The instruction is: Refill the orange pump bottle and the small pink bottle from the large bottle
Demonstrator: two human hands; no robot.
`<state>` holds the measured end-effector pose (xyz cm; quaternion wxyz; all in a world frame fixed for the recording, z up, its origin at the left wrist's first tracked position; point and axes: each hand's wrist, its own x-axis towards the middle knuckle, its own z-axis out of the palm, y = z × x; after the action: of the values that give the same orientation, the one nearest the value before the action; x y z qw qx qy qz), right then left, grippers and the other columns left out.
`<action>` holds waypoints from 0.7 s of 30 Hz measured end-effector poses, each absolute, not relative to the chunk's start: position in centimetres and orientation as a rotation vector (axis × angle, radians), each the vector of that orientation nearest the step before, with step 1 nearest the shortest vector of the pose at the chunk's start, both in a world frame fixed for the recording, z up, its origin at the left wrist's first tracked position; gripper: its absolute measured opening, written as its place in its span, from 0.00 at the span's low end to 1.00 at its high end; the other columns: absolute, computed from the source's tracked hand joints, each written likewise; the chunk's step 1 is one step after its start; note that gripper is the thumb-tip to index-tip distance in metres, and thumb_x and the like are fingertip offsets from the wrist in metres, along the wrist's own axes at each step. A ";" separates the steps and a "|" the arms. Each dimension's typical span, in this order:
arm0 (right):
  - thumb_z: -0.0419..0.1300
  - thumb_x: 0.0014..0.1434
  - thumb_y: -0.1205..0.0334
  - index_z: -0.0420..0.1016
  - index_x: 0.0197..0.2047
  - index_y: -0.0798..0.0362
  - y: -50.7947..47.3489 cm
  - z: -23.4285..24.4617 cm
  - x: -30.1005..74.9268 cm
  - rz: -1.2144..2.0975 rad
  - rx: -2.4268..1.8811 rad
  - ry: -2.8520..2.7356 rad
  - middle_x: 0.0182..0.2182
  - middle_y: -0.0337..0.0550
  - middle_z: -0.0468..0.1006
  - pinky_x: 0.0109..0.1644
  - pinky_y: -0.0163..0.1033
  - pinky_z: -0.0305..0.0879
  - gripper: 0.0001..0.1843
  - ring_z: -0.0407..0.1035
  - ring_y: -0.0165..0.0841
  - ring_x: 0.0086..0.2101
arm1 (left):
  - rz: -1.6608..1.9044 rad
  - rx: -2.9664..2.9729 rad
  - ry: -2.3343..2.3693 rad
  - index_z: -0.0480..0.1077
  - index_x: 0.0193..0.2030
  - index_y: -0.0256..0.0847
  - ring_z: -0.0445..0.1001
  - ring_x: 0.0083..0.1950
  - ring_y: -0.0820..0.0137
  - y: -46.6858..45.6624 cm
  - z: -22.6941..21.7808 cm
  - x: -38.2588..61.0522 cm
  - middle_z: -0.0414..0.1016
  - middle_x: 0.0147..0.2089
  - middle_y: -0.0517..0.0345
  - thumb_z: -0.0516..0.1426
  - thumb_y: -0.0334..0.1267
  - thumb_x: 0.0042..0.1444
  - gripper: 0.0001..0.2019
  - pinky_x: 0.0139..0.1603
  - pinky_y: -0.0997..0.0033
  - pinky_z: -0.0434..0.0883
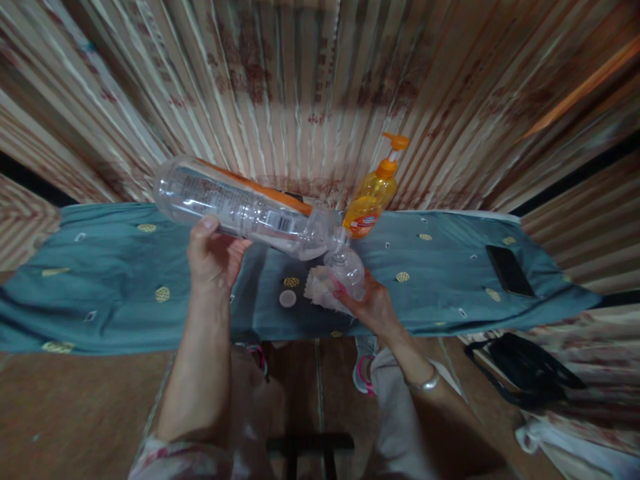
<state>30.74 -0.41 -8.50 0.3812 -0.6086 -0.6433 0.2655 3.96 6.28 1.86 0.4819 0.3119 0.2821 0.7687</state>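
My left hand (215,253) is wrapped round a large clear plastic bottle (240,207) with an orange-edged label. The bottle is tipped, its neck pointing right and a little down, with some clear liquid near the shoulder. Its mouth meets the mouth of a small clear bottle (347,270), which my right hand (370,303) grips from the right. Beneath the small bottle lies a pale cloth (323,288), partly hidden by it. A round whitish cap (287,298) rests on the tablecloth to the left of the cloth.
Just behind the two mouths stands an orange pump bottle (370,200). A dark phone (510,270) lies at the right of the table with its blue-green tablecloth (115,267). Striped curtains (300,87) hang behind. On the floor at right is a black bag (525,367).
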 end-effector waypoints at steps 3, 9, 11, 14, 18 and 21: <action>0.72 0.56 0.48 0.76 0.58 0.50 -0.4 -8.4 30.7 0.684 -1.553 -1.642 0.48 0.52 0.88 0.51 0.57 0.82 0.29 0.84 0.53 0.48 | 1.875 0.768 0.706 0.77 0.40 0.45 0.82 0.53 0.50 6.2 1.9 4.0 0.84 0.36 0.51 0.68 0.44 0.39 0.19 0.53 0.48 0.84; 0.70 0.57 0.47 0.75 0.59 0.50 -0.4 -8.2 30.7 0.714 -1.552 -1.640 0.50 0.55 0.87 0.53 0.59 0.81 0.30 0.84 0.55 0.50 | 1.863 0.778 0.688 0.76 0.40 0.47 0.80 0.59 0.48 6.2 1.9 4.0 0.82 0.34 0.52 0.68 0.44 0.38 0.19 0.54 0.47 0.83; 0.70 0.57 0.47 0.76 0.59 0.51 -0.4 -8.1 30.7 0.708 -1.551 -1.639 0.50 0.55 0.87 0.54 0.58 0.81 0.30 0.84 0.55 0.50 | 1.864 0.777 0.689 0.76 0.41 0.46 0.79 0.61 0.47 6.2 1.9 4.0 0.82 0.34 0.51 0.68 0.44 0.39 0.19 0.55 0.46 0.83; 0.71 0.56 0.46 0.76 0.58 0.52 -0.4 -8.2 30.7 0.698 -1.552 -1.636 0.50 0.54 0.88 0.54 0.58 0.81 0.31 0.84 0.53 0.49 | 1.879 0.764 0.711 0.76 0.39 0.46 0.81 0.57 0.48 6.2 1.9 4.0 0.80 0.32 0.52 0.68 0.44 0.38 0.19 0.54 0.45 0.83; 0.72 0.56 0.48 0.76 0.58 0.51 -0.4 -8.3 30.7 0.682 -1.550 -1.636 0.48 0.52 0.88 0.52 0.57 0.82 0.30 0.84 0.52 0.47 | 1.863 0.785 0.729 0.76 0.39 0.47 0.81 0.56 0.48 6.1 2.0 4.0 0.82 0.34 0.52 0.68 0.45 0.38 0.18 0.51 0.47 0.84; 0.72 0.56 0.49 0.76 0.59 0.50 -0.4 -8.4 30.7 0.668 -1.544 -1.640 0.49 0.53 0.88 0.52 0.58 0.82 0.30 0.84 0.52 0.48 | 1.812 0.822 0.755 0.77 0.39 0.50 0.82 0.55 0.49 6.1 2.1 3.8 0.83 0.38 0.51 0.68 0.47 0.38 0.18 0.47 0.50 0.85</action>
<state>30.73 -0.41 -8.39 0.3860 -0.6062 -0.6440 0.2622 3.84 6.08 2.06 0.4853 0.3378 0.3100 0.7445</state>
